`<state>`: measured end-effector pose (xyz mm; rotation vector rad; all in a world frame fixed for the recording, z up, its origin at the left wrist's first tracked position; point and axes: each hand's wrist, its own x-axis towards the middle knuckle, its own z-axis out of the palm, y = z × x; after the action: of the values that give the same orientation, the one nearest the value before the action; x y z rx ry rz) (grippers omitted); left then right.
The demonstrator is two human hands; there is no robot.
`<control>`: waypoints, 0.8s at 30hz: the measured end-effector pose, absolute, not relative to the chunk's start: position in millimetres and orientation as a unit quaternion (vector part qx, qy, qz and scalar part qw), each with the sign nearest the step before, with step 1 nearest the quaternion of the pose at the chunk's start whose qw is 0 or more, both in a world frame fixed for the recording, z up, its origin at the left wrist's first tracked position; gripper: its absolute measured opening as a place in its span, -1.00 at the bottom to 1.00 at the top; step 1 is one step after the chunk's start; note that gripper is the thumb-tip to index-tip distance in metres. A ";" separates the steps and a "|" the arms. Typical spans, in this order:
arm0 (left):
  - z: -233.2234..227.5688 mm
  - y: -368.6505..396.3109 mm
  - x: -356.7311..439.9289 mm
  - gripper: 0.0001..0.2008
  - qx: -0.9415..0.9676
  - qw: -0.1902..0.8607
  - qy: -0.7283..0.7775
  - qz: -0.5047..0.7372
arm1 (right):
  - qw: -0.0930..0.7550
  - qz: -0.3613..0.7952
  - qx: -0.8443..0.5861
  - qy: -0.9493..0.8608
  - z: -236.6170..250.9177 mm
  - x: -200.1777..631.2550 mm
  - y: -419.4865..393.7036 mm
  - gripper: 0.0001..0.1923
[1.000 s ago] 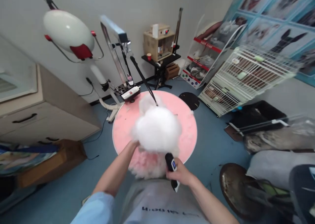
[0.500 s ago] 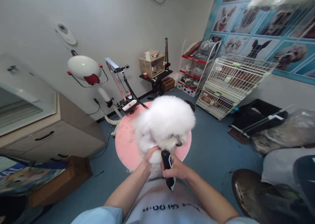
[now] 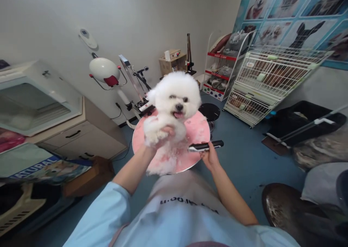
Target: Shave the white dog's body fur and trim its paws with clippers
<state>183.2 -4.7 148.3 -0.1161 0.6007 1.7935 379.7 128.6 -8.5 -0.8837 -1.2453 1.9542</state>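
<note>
- The white dog (image 3: 176, 95) is on the round pink table (image 3: 138, 134), its head now raised and facing the camera; half a second ago its muzzle pointed down and to the right.
- The left hand (image 3: 165, 136) grasps a front paw (image 3: 152, 137), now lifted in front of the chest.
- The right hand (image 3: 210, 157) grips the black clipper (image 3: 210, 145), earlier near-upright just below the muzzle, now sideways over the table's right edge (clear of the coat).
- Loose fur (image 3: 163, 166) lies at the near edge.
</note>
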 end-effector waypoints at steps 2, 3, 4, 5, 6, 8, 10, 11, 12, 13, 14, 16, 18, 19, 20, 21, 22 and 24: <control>172.5 7.8 181.4 -0.87 -0.004 0.574 0.192 0.796 | 0.328 0.749 -0.324 -0.476 -11.1 379.1 127.9 -0.46; 184.9 14.2 182.1 -0.85 0.019 0.576 0.172 0.799 | 0.329 0.749 -0.317 -0.480 -9.7 378.7 126.9 -0.46; 196.8 20.5 184.0 -0.84 0.038 0.578 0.166 0.798 | 0.332 0.747 -0.311 -0.485 -6.3 378.2 125.8 -0.46; 208.1 26.2 187.0 -0.85 0.054 0.575 0.167 0.799 | 0.333 0.746 -0.306 -0.488 -0.6 377.2 124.9 -0.45; 218.2 31.3 190.9 -0.86 0.066 0.565 0.173 0.804 | 0.341 0.740 -0.299 -0.496 7.6 375.7 124.5 -0.45; 234.2 39.1 200.6 -0.89 0.085 0.548 0.185 0.811 | 0.394 0.695 -0.263 -0.542 30.9 370.5 124.5 -0.48; 244.0 43.9 210.9 -0.89 0.098 0.542 0.187 0.814 | 0.478 0.591 -0.201 -0.618 58.9 362.5 124.6 -0.55; 246.9 45.3 215.6 -0.88 0.102 0.537 0.186 0.816 | 0.510 0.537 -0.174 -0.649 72.0 357.8 123.9 -0.58; 248.8 46.2 219.7 -0.86 0.104 0.530 0.186 0.821 | 0.527 0.493 -0.164 -0.672 83.0 353.0 122.4 -0.59; 250.1 46.6 223.1 -0.85 0.106 0.520 0.185 0.827 | 0.530 0.465 -0.164 -0.690 91.0 348.7 119.8 -0.62; 251.1 46.8 225.8 -0.84 0.104 0.513 0.186 0.831 | 0.518 0.451 -0.167 -0.708 95.7 345.1 116.3 -0.65; 253.3 46.6 229.2 -0.82 0.093 0.514 0.187 0.832 | 0.467 0.450 -0.162 -0.744 97.5 341.7 107.3 -0.68; 256.5 46.4 230.6 -0.81 0.071 0.532 0.190 0.822 | 0.428 0.444 -0.137 -0.775 96.1 342.6 98.0 -0.68; 258.4 46.5 230.8 -0.81 0.059 0.541 0.191 0.817 | 0.435 0.428 -0.128 -0.782 96.8 343.4 94.4 -0.67; 260.2 46.9 230.5 -0.81 0.048 0.550 0.189 0.812 | 0.465 0.403 -0.127 -0.778 99.3 343.5 91.6 -0.65; 262.0 47.6 230.0 -0.82 0.038 0.559 0.184 0.808 | 0.507 0.371 -0.132 -0.767 103.2 342.3 89.9 -0.64; 263.4 48.6 229.3 -0.83 0.030 0.569 0.178 0.803 | 0.547 0.338 -0.141 -0.753 107.9 339.2 89.1 -0.64; 265.1 51.5 227.7 -0.85 0.020 0.586 0.167 0.793 | 0.593 0.287 -0.166 -0.734 114.6 328.4 89.1 -0.65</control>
<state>227.7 51.5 265.1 0.0459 0.3893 1.8485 328.4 89.1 114.6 -0.3850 -1.7069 0.6667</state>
